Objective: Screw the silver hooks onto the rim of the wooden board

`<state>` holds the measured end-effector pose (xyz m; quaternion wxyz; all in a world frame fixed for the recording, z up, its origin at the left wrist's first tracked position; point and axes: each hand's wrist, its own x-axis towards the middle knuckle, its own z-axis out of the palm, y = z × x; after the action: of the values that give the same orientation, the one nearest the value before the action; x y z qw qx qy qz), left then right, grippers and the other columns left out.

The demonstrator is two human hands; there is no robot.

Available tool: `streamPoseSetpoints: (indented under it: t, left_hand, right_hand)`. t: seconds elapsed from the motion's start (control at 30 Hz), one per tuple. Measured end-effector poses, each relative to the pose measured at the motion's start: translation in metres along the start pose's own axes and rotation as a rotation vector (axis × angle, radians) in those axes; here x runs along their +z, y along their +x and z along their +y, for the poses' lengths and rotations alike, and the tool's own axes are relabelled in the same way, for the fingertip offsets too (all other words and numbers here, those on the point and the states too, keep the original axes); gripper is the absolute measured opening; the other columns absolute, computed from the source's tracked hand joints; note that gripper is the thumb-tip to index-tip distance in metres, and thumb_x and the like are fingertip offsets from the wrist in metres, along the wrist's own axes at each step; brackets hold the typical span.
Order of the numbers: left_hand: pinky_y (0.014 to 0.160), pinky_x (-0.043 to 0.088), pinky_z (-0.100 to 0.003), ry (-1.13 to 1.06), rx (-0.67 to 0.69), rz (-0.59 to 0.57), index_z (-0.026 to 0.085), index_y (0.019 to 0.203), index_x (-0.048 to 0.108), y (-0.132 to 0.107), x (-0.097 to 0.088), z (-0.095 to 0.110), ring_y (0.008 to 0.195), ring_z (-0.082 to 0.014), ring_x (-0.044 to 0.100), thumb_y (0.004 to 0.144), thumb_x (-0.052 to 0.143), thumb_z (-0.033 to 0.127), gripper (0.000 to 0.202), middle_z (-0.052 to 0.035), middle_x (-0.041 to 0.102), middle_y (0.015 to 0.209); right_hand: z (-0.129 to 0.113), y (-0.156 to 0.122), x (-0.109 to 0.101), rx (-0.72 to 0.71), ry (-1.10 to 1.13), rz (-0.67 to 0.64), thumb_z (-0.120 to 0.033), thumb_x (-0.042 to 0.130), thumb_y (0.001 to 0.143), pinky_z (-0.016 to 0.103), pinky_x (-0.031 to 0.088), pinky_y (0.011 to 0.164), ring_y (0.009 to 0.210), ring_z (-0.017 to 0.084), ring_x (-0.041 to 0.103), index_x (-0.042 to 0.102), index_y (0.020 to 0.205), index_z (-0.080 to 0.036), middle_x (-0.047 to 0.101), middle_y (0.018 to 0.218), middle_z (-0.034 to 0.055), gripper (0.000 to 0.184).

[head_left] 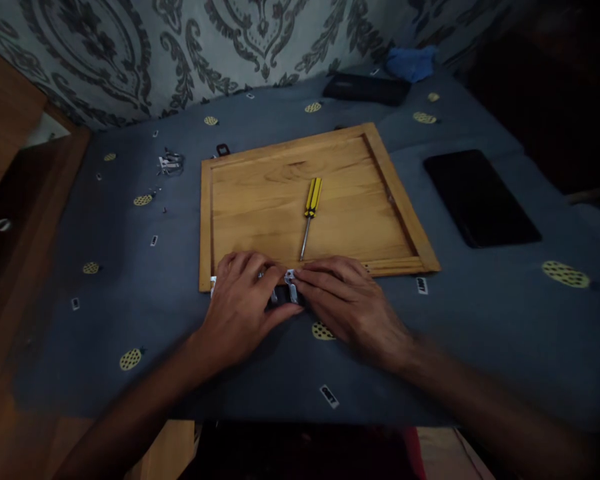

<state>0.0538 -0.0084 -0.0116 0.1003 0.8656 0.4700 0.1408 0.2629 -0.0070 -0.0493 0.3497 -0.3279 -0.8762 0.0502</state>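
Note:
A wooden framed panel [300, 160] lies on the blue cloth, with a yellow-handled screwdriver [311, 203] resting on it. At its near edge is a small shiny metal bracket [291, 283] next to a black part [282, 294]; its exact kind is unclear. My left hand [243, 300] bends around the metal and black piece from the left, thumb below and fingers above. Fingertips of my right hand [353, 303], held together, press on the bracket's right side. Another bit of silver metal [213, 284] shows beside my left fingers. The undersides of both hands are hidden.
Left of the panel lie a small pile of metal fittings [171, 162] and a few tiny screws [164, 210]. A dark loop-shaped piece [223, 150] sits behind the panel. To the right is a black tablet-like slab [483, 200]; farther back, a black case [367, 89] and blue cloth [411, 63].

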Motion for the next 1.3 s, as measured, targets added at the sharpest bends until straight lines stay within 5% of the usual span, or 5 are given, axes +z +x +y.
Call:
streamPoseSetpoints:
  t: [0.57, 1.3]
  left_hand:
    - [0.092, 0.045, -0.05, -0.023, -0.013, 0.037, 0.017, 0.11, 0.066, 0.0008, 0.0045, -0.0003, 0.103, -0.029, 0.057, 0.09, 0.057, 0.062, 0.05, -0.0081, 0.065, 0.106]
    - [0.093, 0.045, -0.05, -0.02, -0.025, 0.006, 0.02, 0.111, 0.065, 0.0006, 0.0025, 0.0004, 0.104, -0.0285, 0.057, 0.092, 0.059, 0.059, 0.044, -0.0077, 0.066, 0.109]
  right_hand:
    - [0.0012, -0.0013, -0.0027, 0.052, 0.05, 0.06, -0.011, 0.062, 0.092, 0.041, 0.058, 0.085, 0.1, 0.022, 0.068, 0.07, 0.109, -0.016, 0.078, 0.103, 0.0069, 0.02]
    - [0.0059, -0.0021, -0.0017, -0.017, -0.016, -0.062, -0.018, 0.055, 0.098, 0.044, 0.052, 0.095, 0.113, 0.023, 0.064, 0.072, 0.109, -0.023, 0.076, 0.117, 0.0041, 0.02]
